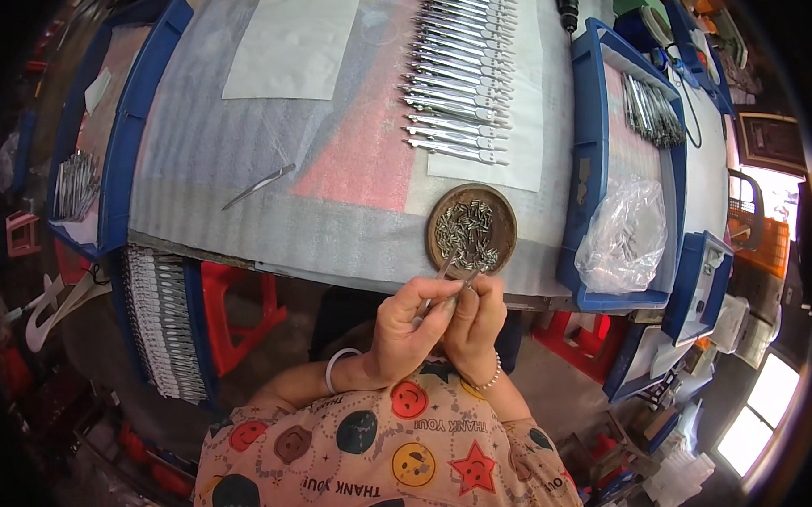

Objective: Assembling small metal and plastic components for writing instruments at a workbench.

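My left hand (pixel 410 329) and my right hand (pixel 474 325) meet at the table's front edge, fingers pinched together. A slim metal piece (pixel 446 268) sticks up from the left fingertips. At the right fingertips shows the end of a thin metal part (pixel 471 277); fingers cover most of both. Just beyond the hands stands a round brown bowl (pixel 433 221) holding many small shiny metal pins (pixel 463 229). Farther off, slim silver metal instruments (pixel 458 77) lie side by side in a long row on white paper (pixel 530 160).
One slim metal piece (pixel 259 185) lies alone on the foam-covered table (pixel 334 247). At right, a blue tray (pixel 588 185) holds metal parts (pixel 651 111) and a clear plastic bag (pixel 622 237). Another blue tray (pixel 141 84) stands at left. Red stools (pixel 238 313) are below the table.
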The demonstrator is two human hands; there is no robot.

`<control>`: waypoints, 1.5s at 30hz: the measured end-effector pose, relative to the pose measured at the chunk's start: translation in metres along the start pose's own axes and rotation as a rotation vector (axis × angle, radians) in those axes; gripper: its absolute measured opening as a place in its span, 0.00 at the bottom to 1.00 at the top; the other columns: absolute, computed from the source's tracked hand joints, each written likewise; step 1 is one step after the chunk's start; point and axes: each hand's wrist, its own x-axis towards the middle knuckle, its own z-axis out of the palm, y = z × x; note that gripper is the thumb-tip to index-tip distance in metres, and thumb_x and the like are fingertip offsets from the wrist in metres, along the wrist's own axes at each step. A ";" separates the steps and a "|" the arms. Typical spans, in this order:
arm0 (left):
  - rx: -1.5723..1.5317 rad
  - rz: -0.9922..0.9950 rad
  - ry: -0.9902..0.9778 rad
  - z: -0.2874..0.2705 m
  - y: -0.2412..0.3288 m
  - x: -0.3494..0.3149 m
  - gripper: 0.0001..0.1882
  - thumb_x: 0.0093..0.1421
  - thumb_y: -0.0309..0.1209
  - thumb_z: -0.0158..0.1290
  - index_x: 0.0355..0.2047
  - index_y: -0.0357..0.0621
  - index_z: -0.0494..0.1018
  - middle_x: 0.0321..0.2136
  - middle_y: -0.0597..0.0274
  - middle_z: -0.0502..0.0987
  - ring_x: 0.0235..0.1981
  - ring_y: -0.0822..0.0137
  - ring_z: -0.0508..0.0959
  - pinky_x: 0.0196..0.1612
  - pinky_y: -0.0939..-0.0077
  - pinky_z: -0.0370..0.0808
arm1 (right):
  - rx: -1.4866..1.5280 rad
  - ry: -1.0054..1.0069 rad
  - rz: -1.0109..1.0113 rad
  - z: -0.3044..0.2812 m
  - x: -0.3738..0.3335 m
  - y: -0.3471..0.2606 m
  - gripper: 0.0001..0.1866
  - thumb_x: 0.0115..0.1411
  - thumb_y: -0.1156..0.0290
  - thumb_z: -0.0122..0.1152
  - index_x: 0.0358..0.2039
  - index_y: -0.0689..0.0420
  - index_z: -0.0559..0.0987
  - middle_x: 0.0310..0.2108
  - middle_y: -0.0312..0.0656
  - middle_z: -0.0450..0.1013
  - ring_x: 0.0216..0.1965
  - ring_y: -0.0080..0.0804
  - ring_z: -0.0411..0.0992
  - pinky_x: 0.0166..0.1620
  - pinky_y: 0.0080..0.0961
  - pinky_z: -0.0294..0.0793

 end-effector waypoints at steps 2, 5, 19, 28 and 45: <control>-0.082 0.026 0.002 0.002 0.000 0.001 0.10 0.61 0.18 0.47 0.43 0.35 0.69 0.36 0.64 0.75 0.36 0.81 0.72 0.39 0.87 0.71 | 0.317 -0.154 0.322 -0.013 0.005 -0.006 0.05 0.60 0.75 0.51 0.28 0.61 0.67 0.20 0.43 0.67 0.15 0.33 0.64 0.20 0.26 0.63; 0.055 0.091 -0.008 0.003 -0.002 -0.001 0.10 0.60 0.18 0.48 0.43 0.35 0.70 0.36 0.64 0.75 0.37 0.80 0.72 0.40 0.87 0.71 | 0.266 -0.040 0.173 -0.009 0.001 0.006 0.05 0.57 0.75 0.55 0.26 0.61 0.69 0.20 0.42 0.68 0.17 0.29 0.65 0.21 0.24 0.63; -0.067 0.031 0.012 0.001 -0.013 0.000 0.12 0.62 0.17 0.45 0.46 0.36 0.68 0.34 0.65 0.74 0.35 0.82 0.71 0.38 0.88 0.70 | 0.018 -0.040 0.083 0.002 0.003 0.001 0.07 0.59 0.73 0.47 0.25 0.61 0.70 0.18 0.44 0.66 0.15 0.38 0.64 0.20 0.30 0.62; -0.512 -0.291 0.057 -0.006 0.025 0.019 0.21 0.60 0.20 0.43 0.56 0.40 0.60 0.27 0.67 0.70 0.18 0.84 0.63 0.19 0.91 0.58 | 0.427 -0.249 0.367 -0.015 0.004 -0.010 0.11 0.65 0.72 0.42 0.31 0.63 0.71 0.22 0.37 0.68 0.20 0.20 0.65 0.24 0.16 0.65; -0.705 -0.037 0.028 -0.009 -0.002 0.022 0.21 0.67 0.49 0.35 0.50 0.47 0.58 0.50 0.53 0.68 0.45 0.67 0.71 0.48 0.72 0.67 | -0.196 -0.155 -0.277 0.002 0.027 -0.035 0.19 0.43 0.77 0.67 0.38 0.60 0.74 0.35 0.45 0.70 0.34 0.41 0.69 0.37 0.29 0.70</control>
